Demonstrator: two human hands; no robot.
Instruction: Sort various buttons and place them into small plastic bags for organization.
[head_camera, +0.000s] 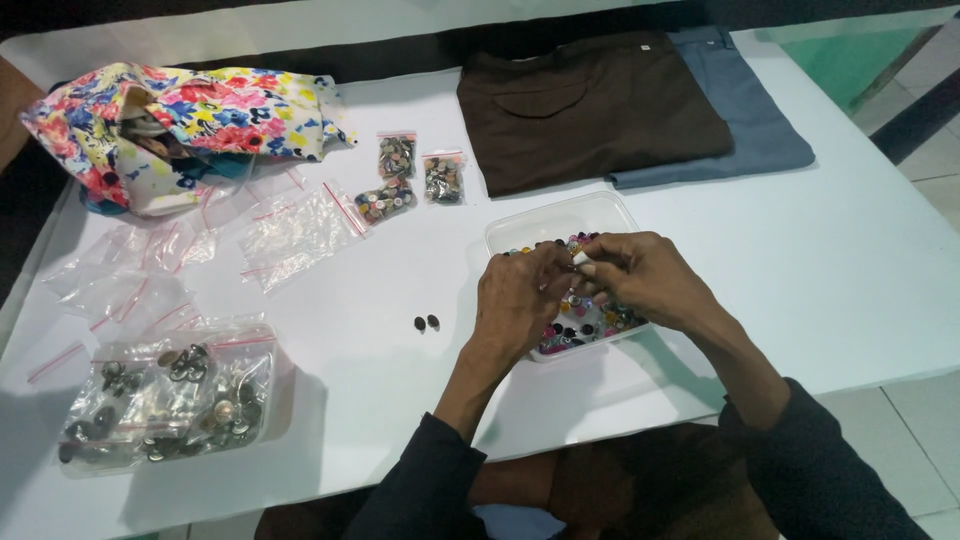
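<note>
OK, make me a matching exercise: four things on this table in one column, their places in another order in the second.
1. clear tub of buttons
2. two dark buttons
3. floral bag
4. brown garment

a. far left corner
b. far side, lying on a grey-blue garment
c. under both hands
d. loose on the table, left of the left hand

Pairs: 1-c, 2-d, 3-a, 4-b

**Bags and a tub on the white table**

Three small button-filled zip bags (409, 177) sit mid-table. Empty clear zip bags (200, 255), red-striped, spread to their left. A large bag (165, 398) of metal buttons lies near left. A clear tub (545, 225) holds colourful buttons.
</note>
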